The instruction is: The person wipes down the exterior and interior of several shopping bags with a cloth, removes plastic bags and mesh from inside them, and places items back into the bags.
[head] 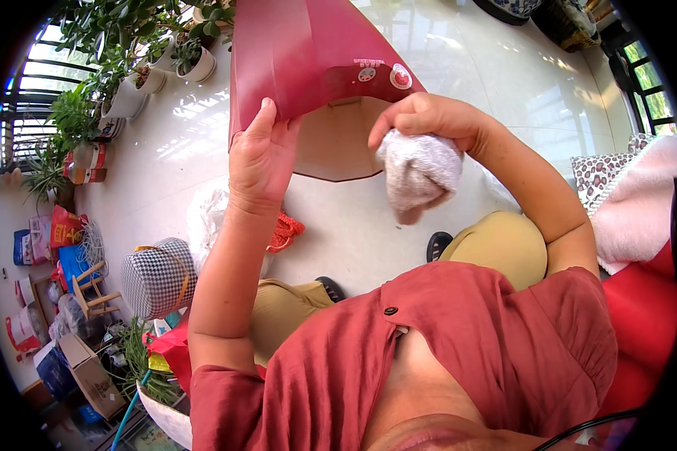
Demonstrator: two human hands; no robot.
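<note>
A large dark red box or carton (pixel 293 51) with a shiny surface and an open near end stands before me, its pale brown inside showing. My left hand (pixel 265 152) is on the left part of its near edge, thumb on the outer face, the other fingers partly hidden. In my right hand (pixel 429 121) is a bunched whitish-grey cloth (pixel 420 172) with a dirty lower part. That hand is at the right end of the box's edge; whether it also grips the edge, I cannot tell. Round stickers (pixel 400 76) are on the red face near it.
Potted plants (pixel 196 63) line the upper left. At the left stand a houndstooth stool (pixel 158 279), a small wooden stool (pixel 93 293), bags and a cardboard box (pixel 90 375). A clear plastic bag (pixel 207 222) and red knitted item (pixel 286 232) lie near my left arm. Right is a pink blanket (pixel 640 197).
</note>
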